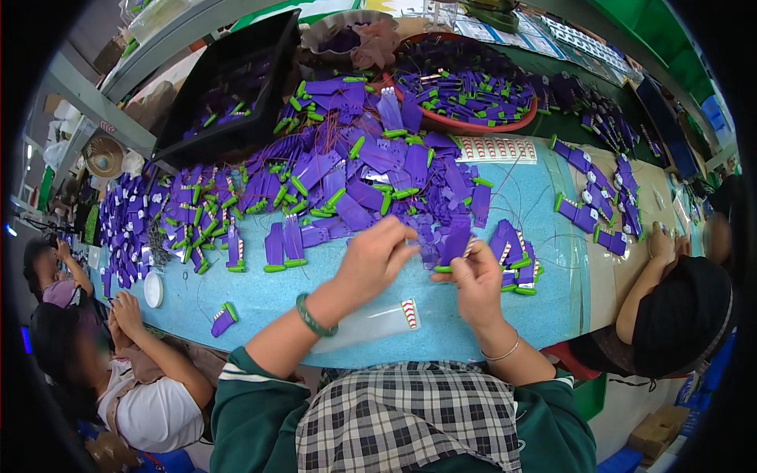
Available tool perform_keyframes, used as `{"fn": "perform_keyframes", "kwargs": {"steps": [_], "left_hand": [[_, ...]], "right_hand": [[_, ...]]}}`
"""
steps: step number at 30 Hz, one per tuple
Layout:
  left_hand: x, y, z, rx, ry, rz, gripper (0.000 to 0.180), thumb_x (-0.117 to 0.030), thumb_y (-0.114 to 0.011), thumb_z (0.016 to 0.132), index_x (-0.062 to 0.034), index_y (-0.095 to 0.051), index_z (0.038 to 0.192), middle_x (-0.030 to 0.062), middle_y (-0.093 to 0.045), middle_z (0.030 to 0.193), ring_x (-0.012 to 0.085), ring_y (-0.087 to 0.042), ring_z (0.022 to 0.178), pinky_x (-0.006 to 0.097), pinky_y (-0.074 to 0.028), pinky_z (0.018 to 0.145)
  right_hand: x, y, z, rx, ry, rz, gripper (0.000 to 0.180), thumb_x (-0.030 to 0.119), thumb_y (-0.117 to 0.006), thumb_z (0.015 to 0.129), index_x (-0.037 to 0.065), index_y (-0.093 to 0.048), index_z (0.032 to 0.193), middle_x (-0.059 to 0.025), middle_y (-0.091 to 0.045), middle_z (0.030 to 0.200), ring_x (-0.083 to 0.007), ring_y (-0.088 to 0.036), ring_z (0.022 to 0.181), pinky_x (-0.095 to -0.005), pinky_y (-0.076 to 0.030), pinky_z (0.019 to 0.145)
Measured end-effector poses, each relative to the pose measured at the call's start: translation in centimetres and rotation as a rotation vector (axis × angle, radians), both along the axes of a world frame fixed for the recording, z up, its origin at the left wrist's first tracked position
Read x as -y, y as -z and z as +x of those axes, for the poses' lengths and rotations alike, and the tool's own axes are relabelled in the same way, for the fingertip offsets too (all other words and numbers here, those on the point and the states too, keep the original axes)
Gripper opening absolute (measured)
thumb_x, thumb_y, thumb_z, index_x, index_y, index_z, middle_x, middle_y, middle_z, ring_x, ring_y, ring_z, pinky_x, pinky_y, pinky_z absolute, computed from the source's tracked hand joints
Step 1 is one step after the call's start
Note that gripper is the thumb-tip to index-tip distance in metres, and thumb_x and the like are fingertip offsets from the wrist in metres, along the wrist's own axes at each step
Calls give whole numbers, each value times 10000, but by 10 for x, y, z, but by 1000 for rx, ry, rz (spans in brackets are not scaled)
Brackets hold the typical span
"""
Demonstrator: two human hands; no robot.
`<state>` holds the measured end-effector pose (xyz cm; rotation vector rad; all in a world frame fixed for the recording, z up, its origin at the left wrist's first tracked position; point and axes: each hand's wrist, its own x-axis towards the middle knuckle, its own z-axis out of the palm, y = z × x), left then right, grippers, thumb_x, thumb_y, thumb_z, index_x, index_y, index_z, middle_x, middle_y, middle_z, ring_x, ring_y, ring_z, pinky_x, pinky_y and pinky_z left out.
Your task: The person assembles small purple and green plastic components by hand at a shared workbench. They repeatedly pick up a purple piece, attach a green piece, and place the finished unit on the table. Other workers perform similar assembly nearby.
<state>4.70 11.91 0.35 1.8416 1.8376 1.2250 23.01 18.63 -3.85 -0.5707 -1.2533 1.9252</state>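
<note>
Pinching one purple plastic piece [455,244] between them at the centre of the frame, the left hand [371,262] and right hand [475,285] close their fingers on it above the blue table [315,296], just below the purple heap [347,169], beside a sticker strip [371,322].

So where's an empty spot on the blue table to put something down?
Bare blue shows between the small white dish and the left hand, around a lone purple piece. Another patch lies right of the right hand, past the small purple stack. Farther back, the big purple pile crowds everything.
</note>
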Motion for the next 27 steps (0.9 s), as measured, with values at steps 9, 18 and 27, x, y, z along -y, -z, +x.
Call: {"fn": "perform_keyframes", "kwargs": {"steps": [9, 18, 27], "left_hand": [[-55, 19, -32, -647, -1, -48, 196, -50, -645, 710, -64, -644, 905, 90, -508, 870, 264, -574, 822, 378, -490, 615], [23, -15, -14, 349, -65, 105, 262, 52, -698, 723, -30, -615, 958, 110, -540, 1095, 238, -554, 1055, 329, -446, 905], [77, -38, -45, 360, -312, 402, 257, 102, -659, 750, -8, -612, 977, 119, -635, 985, 254, -615, 989, 354, -476, 881]], "right_hand": [[-12, 13, 6, -31, -59, -37, 317, -23, -549, 890, -16, -543, 1207, -59, -552, 1084, -136, -591, 954, -335, -576, 784], [-9, 5, 8, -51, -88, 167, 359, -117, -568, 830, -4, -595, 1169, -83, -505, 1033, -162, -580, 902, -303, -579, 773], [25, -34, -3, 11, -162, 401, 365, -128, -627, 798, 4, -621, 1138, -84, -516, 962, -142, -587, 833, -267, -589, 712]]}}
